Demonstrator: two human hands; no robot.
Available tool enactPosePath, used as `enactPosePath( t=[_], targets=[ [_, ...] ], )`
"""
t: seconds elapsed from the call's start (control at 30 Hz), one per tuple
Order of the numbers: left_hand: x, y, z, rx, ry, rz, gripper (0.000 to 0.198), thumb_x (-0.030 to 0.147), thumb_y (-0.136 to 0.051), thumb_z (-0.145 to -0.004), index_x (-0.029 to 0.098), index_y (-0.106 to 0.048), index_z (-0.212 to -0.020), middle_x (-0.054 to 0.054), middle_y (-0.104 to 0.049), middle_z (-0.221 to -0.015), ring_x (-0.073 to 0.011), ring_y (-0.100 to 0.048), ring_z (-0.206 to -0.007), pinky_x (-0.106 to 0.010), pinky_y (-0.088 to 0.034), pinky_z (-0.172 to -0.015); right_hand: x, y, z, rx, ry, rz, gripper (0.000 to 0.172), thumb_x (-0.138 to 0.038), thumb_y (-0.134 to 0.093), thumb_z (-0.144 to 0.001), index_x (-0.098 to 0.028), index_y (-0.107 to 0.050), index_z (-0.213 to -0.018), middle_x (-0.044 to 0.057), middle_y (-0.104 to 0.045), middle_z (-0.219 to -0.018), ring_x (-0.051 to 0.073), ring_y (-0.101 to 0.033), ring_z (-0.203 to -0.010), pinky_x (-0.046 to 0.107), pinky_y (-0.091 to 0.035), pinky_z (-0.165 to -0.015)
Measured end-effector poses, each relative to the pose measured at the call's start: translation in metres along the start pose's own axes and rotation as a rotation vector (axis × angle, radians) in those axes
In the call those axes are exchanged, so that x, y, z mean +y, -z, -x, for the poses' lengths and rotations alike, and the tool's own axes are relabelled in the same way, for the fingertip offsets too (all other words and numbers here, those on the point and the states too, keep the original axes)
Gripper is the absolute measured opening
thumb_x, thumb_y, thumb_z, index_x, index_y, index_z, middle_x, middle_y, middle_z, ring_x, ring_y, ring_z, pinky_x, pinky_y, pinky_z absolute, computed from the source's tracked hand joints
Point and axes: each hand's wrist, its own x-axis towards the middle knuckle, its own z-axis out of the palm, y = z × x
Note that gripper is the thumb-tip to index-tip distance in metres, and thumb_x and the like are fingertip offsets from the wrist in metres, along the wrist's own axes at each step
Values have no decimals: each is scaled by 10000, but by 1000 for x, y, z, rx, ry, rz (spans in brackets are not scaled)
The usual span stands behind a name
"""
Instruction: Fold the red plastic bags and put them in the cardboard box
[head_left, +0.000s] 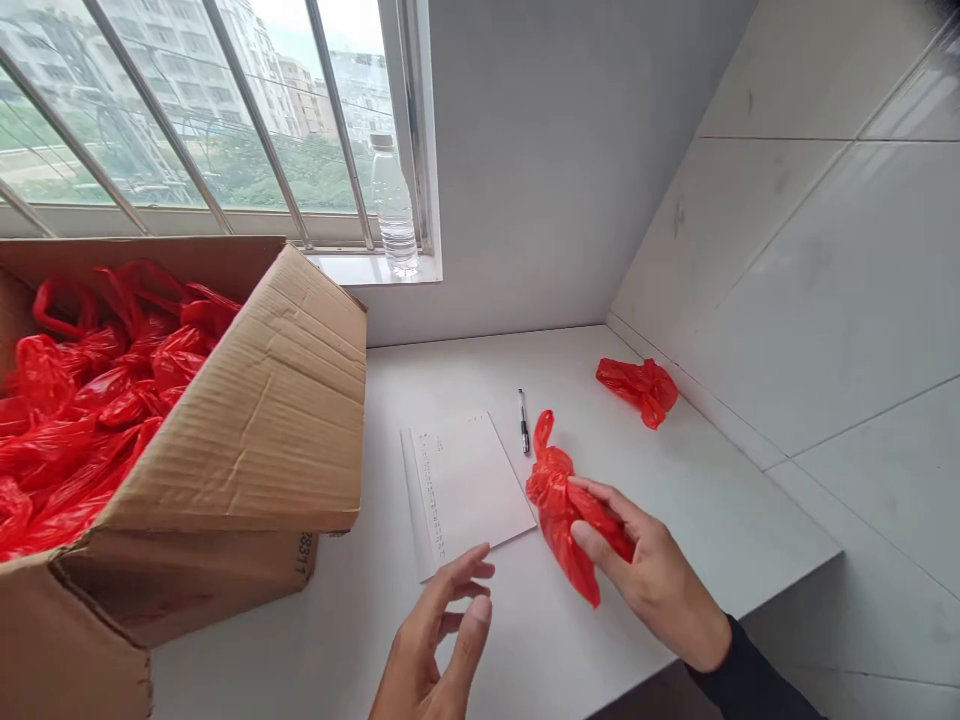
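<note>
My right hand [637, 560] grips a knotted red plastic bag [559, 510] between thumb and fingers, over the right part of the white table. The bag's loop handle points up and away; what is inside it cannot be made out. My left hand [442, 640] hovers near the front of the table with fingers curved and apart, holding nothing. Just beyond it lies a white sheet of paper [480, 480] with small writing along its left side. A black-and-clear pen [523, 425] rests to the right of the paper.
A large open cardboard box [247, 410] full of red plastic bags [97, 390] stands on the left. Another red bag [641, 388] lies on the white table [450, 375] by the tiled wall. A clear water bottle [394, 210] stands on the sill of the barred window.
</note>
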Motion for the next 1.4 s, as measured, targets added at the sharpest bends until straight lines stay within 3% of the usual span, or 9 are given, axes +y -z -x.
enactPosePath(
  t=[0.03, 0.1, 0.2, 0.43, 0.57, 0.8, 1.0, 1.1, 1.4],
  targets=[
    [-2, -5, -3, -11, -23, -17, 406, 485, -538, -954, 328, -576, -1326, -60, -656, -1246, -224, -633, -1098, -345, -547, -900, -12, -8, 11, -204, 51, -79, 387, -459, -562, -949, -342, -564, -1318, -9, -696, -1232, 167, -661, -1118, 297, -544, -977],
    [-9, -9, -5, 12, -105, -78, 340, 432, -545, -966, 317, -577, -1285, -50, -661, -1196, -210, -624, -1063, -352, -528, -885, -27, -22, 25, -307, 133, -145, 266, -407, -541, -973, -348, -646, -1211, -26, -699, -1203, 152, -652, -1114, 279, -524, -980],
    [-17, -6, 2, 56, -166, -141, 177, 348, -531, -988, 295, -626, -1128, -15, -684, -1026, -183, -622, -935, -329, -498, -801, -23, -39, 29, -222, 260, -70, 247, -312, -504, -995, -335, -641, -1199, -24, -681, -1195, 150, -611, -1138, 304, -496, -996],
    [-14, 5, 21, -5, -246, -168, 195, 237, -489, -1004, 275, -655, -1099, -25, -693, -1061, -163, -635, -951, -300, -501, -825, -2, -61, 23, -123, 462, 226, 327, -181, -494, -970, -266, -565, -1278, 57, -605, -1139, 218, -533, -1065, 419, -496, -926],
    [-13, 9, 27, 35, -267, -211, 201, 222, -495, -997, 260, -678, -1069, -33, -708, -1015, -178, -650, -945, -312, -503, -839, -6, -55, 23, -106, 453, 227, 80, -223, -519, -969, -237, -595, -989, 31, -626, -967, 206, -543, -922, 400, -493, -835],
    [-20, 34, 40, 208, -138, -267, 173, 294, -515, -996, 244, -671, -1053, -32, -717, -1023, -192, -667, -927, -310, -497, -823, 1, -23, 27, -64, 230, 198, 112, -352, -541, -955, -266, -601, -915, 38, -636, -989, 212, -556, -962, 254, -374, -424],
    [-5, 25, 43, 240, -206, -326, 306, 264, -541, -982, 316, -589, -1279, -24, -599, -1277, -187, -560, -1188, -321, -440, -1009, -3, -30, 36, -76, 322, 159, 190, -307, -559, -950, -300, -558, -1140, 6, -615, -1041, 194, -543, -984, 363, -495, -825],
    [0, 12, 37, 214, -290, -410, 343, 243, -608, -942, 281, -602, -1283, -54, -582, -1205, -204, -553, -1128, -343, -456, -966, -9, -39, 38, -110, 412, 189, 296, -289, -580, -947, -304, -535, -1238, 9, -591, -988, 192, -510, -926, 378, -477, -829],
    [-2, 12, 34, 230, -265, -269, 108, 219, -648, -913, 254, -716, -990, -35, -614, -954, -184, -588, -939, -306, -476, -811, -4, -33, 36, -57, 408, 151, 102, -243, -563, -955, -289, -611, -1032, 10, -589, -948, 183, -522, -924, 344, -474, -783]
  ],
)
